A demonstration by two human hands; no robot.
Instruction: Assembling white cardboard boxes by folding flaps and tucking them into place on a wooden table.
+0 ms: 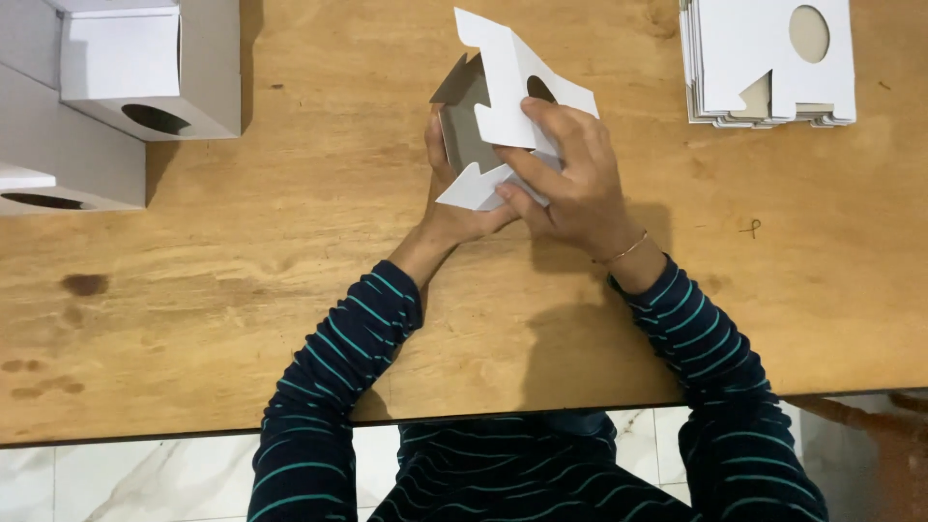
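- A wide wooden table (242, 290) fills the view, its near edge over pale marbled floor tiles (126, 478).
- At the far left stand finished white boxes (155, 77), each with an oval hole.
- At the far right corner lies a stack of flat white blanks (768, 63).
- Between them, mid-table, is the half-folded white carton (503, 106), grey inside, its flaps loose.
- The right hand (570, 179) lies over it, fingers curled and pressing a flap down.
- The left hand (454, 208) cups the carton from below and behind, fingers wrapped round its side.
- Likely trouble: the upright flap could crease or tear at the cut-out if pressed askew, or the open shell could spring from the grip.
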